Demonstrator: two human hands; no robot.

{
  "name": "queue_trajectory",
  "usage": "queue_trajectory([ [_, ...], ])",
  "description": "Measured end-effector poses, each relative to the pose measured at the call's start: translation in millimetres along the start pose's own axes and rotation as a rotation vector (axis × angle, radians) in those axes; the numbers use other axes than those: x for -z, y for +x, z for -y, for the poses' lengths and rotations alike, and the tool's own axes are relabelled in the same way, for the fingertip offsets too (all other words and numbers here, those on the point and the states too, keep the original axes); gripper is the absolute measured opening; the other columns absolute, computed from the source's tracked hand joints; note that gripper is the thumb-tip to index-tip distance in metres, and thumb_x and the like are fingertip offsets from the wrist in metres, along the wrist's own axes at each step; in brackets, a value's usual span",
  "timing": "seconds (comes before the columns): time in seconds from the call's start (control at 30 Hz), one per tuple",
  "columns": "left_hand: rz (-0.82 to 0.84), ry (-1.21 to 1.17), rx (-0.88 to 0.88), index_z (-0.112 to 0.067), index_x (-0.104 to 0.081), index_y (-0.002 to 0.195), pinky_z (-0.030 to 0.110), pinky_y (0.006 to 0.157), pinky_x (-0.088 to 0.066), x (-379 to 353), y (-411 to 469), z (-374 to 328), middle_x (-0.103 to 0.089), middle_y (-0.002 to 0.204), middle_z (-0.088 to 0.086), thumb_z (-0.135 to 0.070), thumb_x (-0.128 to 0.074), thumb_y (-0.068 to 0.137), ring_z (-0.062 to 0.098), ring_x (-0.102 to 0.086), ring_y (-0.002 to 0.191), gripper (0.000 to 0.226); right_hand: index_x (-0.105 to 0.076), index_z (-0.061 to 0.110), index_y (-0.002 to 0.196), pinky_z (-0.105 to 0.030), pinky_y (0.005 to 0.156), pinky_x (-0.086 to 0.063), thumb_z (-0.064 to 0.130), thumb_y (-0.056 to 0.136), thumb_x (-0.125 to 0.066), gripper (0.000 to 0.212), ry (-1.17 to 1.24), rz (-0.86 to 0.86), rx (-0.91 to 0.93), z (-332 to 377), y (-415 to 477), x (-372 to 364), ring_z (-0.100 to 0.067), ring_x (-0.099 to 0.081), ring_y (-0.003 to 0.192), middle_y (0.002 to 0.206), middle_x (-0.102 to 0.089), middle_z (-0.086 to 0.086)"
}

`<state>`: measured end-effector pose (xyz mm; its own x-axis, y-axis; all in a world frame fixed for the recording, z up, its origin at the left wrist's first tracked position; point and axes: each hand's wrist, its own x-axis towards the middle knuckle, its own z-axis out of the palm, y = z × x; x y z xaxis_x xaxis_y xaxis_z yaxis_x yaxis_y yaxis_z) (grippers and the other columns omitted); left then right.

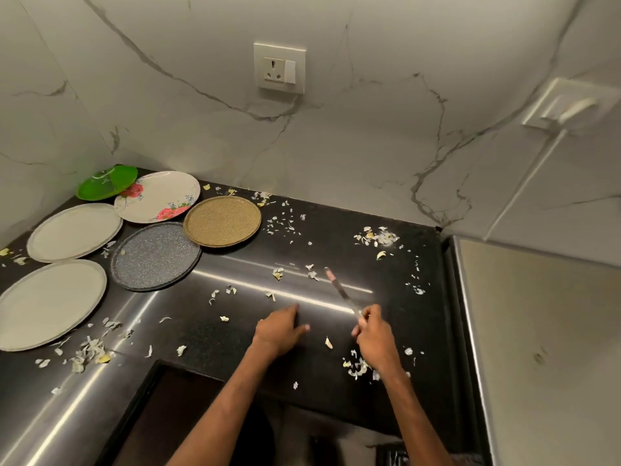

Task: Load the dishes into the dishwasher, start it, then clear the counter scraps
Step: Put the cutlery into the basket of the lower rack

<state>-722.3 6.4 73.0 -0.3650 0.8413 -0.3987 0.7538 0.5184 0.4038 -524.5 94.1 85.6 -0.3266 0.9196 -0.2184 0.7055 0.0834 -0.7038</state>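
Several plates lie flat at the left of the black counter (336, 230): a green plate (100, 185), a flowered plate (161, 196), a gold plate (222, 220), a speckled grey plate (156, 255) and two pale plates (74, 232) (50, 302). Pale vegetable scraps (376, 237) are strewn over the counter. My right hand (373, 334) grips a thin utensil (342, 294) by one end; its tip points up and away, and it is blurred. My left hand (280, 327) rests on the counter, fingers relaxed.
A marble-look wall with a socket (279, 68) stands behind the counter. At the right the counter ends against a pale wall panel (537, 331). A dark gap (188, 415) lies below the counter's front edge, near my forearms.
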Motion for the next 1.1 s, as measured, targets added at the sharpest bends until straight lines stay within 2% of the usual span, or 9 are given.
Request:
queue_trajectory([
  [0.07,-0.075,-0.43,-0.06,-0.029,-0.042,0.144,0.041,0.1,-0.048,2.7,-15.8,-6.9,-0.058,0.139,0.002,-0.049,-0.059,0.093,0.019,-0.058,0.122,0.057,-0.047,0.016,0.096,-0.028,0.059,-0.046,0.007,0.099,-0.048,0.009,0.111,-0.013,0.027,-3.0,-35.9,0.4,-0.005,-0.058,0.061,0.074,-0.065,0.003],
  [0.13,-0.002,-0.902,-0.17,-0.032,-0.046,0.139,0.032,0.087,-0.053,3.3,-41.5,-20.7,-0.061,0.134,0.004,-0.032,-0.064,0.095,0.015,-0.062,0.113,0.048,-0.051,0.019,0.096,-0.021,0.055,-0.041,0.011,0.099,-0.051,0.008,0.209,0.006,0.034,-9.7,-72.7,-1.6,-0.001,-0.052,0.054,0.07,-0.063,0.002],
  [0.27,0.112,-1.172,-0.381,-0.014,-0.058,0.13,0.033,0.072,-0.06,-2.4,-91.9,-45.6,-0.072,0.116,0.006,-0.011,-0.062,0.095,0.019,-0.071,0.098,0.036,-0.057,0.025,0.094,-0.022,0.068,-0.043,0.029,0.097,-0.062,0.007,0.353,0.104,0.05,-33.9,-138.2,0.9,0.002,-0.05,0.065,0.073,-0.057,0.01],
  [0.43,0.201,-1.167,-0.379,-0.001,-0.064,0.103,0.026,0.05,-0.054,-50.8,-146.1,-81.3,-0.071,0.083,0.005,-0.015,-0.07,0.086,0.015,-0.061,0.06,0.023,-0.058,0.018,0.082,-0.025,0.051,-0.034,0.038,0.098,-0.057,0.025,0.521,0.115,-0.025,-74.9,-225.5,27.5,-0.009,-0.042,0.055,0.067,-0.05,0.003],
  [0.53,0.218,-1.087,-0.396,0.0,-0.061,0.097,0.024,0.043,-0.046,-85.3,-177.4,-112.8,-0.065,0.071,0.004,-0.013,-0.071,0.088,0.015,-0.053,0.052,0.019,-0.064,0.012,0.085,-0.019,0.041,-0.033,0.029,0.105,-0.046,0.032,0.588,0.069,-0.146,-101.9,-275.2,47.6,-0.008,-0.043,0.043,0.063,-0.054,-0.001],
  [0.7,0.25,-0.872,-0.447,-0.007,-0.063,0.103,0.022,0.039,-0.04,-148.9,-229.7,-154.6,-0.058,0.068,0.005,-0.007,-0.065,0.094,0.014,-0.051,0.051,0.009,-0.06,0.014,0.087,-0.019,0.043,-0.034,0.017,0.105,-0.047,0.022,0.616,-0.064,-0.232,-152.7,-346.7,71.7,-0.004,-0.041,0.043,0.056,-0.051,0.005],
  [0.87,0.34,-0.62,-0.415,-0.01,-0.068,0.089,0.024,0.042,-0.042,-245.6,-277.1,-175.4,-0.065,0.06,0.0,-0.008,-0.069,0.09,0.013,-0.053,0.046,0.002,-0.065,0.006,0.103,-0.015,0.052,-0.043,0.02,0.099,-0.058,0.016,0.481,-0.078,-0.295,-246.6,-436.2,79.6,0.002,-0.051,0.052,0.071,-0.06,0.004],
  [1.0,0.341,-0.623,-0.328,-0.005,-0.071,0.085,0.019,0.046,-0.043,-323.9,-337.4,-184.3,-0.065,0.059,-0.001,-0.008,-0.072,0.088,0.007,-0.054,0.047,0.004,-0.064,0.02,0.086,-0.031,0.06,-0.048,0.025,0.098,-0.059,0.014,0.373,-0.048,-0.364,-351.3,-507.8,81.4,-0.008,-0.057,0.058,0.074,-0.066,-0.005],
  [1.1,0.32,-0.612,-0.228,-0.008,-0.071,0.082,0.021,0.044,-0.041,-372.0,-378.7,-188.0,-0.065,0.058,0.01,-0.008,-0.071,0.089,0.009,-0.052,0.044,0.008,-0.066,0.032,0.074,-0.032,0.058,-0.047,0.021,0.093,-0.064,0.023,0.425,-0.19,-0.446,-406.9,-555.7,96.6,-0.004,-0.054,0.054,0.067,-0.064,0.002],
])
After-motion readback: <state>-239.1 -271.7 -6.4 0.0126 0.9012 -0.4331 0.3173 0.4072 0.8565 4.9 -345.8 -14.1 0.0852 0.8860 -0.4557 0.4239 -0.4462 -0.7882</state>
